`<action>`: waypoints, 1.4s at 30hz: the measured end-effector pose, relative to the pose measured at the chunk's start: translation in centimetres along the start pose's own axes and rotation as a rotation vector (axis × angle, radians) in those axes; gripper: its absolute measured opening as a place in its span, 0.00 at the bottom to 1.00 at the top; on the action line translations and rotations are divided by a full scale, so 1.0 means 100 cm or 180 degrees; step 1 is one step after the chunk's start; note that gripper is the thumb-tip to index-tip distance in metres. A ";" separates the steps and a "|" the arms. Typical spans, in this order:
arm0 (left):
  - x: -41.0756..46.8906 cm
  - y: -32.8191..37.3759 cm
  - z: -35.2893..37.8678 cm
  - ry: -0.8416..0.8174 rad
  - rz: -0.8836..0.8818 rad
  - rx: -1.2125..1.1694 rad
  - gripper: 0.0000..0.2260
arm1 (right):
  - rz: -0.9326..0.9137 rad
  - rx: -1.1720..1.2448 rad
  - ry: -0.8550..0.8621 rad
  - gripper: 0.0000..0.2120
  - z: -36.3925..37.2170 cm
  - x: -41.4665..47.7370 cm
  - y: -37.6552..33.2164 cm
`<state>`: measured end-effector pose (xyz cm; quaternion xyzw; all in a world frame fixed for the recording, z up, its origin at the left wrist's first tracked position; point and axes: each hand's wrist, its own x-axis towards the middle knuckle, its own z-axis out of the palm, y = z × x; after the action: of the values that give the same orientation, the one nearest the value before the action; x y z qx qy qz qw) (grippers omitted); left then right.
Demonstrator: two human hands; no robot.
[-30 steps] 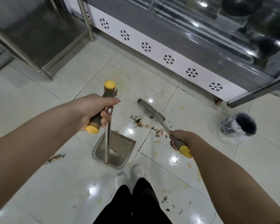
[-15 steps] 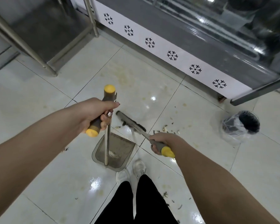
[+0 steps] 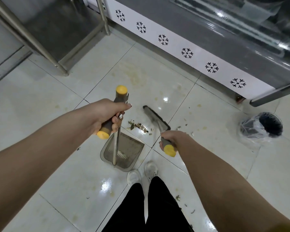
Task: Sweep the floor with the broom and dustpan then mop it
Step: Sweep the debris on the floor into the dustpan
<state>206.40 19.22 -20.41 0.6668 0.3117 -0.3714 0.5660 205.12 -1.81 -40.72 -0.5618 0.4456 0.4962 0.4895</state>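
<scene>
A glossy white tiled floor [image 3: 40,101], spotted with yellowish stains, fills the view from above. Beyond both hands' fingers, a steel counter [image 3: 199,60] runs across the far side, its white base panel printed with black snowflake marks. A steel rack [image 3: 47,54] stands well beyond the left fingers. Black trouser legs [image 3: 161,206] and white shoes [image 3: 134,178] show nearer the viewer than the fingers. Well off to the right of the right fingers stands a dark bin [image 3: 261,126] lined with a clear plastic bag. The grey dustpan [image 3: 132,144] sits on the tiles directly under the left fingers, its metal pole rising to a dark grip with yellow ends. The left hand [image 3: 107,113] wraps its fingers round that grip, thumb laid on top. The broom [image 3: 155,117] rests its dark head on the floor just ahead of the right fingers, slanting back to a grey handle with a yellow tip. The right hand [image 3: 172,138] curls tightly round that handle just above the tip. A small pile of brown and green scraps [image 3: 139,126] lies between the two hands' fingers, just beyond the dustpan's open edge and beside the broom head.
</scene>
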 end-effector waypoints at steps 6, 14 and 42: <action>-0.006 -0.010 0.000 -0.0069 -0.0009 -0.0009 0.15 | 0.0217 0.0566 -0.0484 0.13 0.023 -0.015 0.026; -0.021 -0.021 0.011 -0.0254 0.0032 0.0129 0.15 | -0.0305 0.0852 -0.0128 0.13 0.012 -0.035 0.040; -0.018 -0.002 0.158 -0.0663 -0.0054 0.0952 0.16 | 0.0024 0.1238 -0.0320 0.12 -0.122 -0.018 0.116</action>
<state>203.09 3.68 -20.32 0.6988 0.1983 -0.4854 0.4865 194.93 -15.28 -39.82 -0.4294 0.5102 0.4301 0.6086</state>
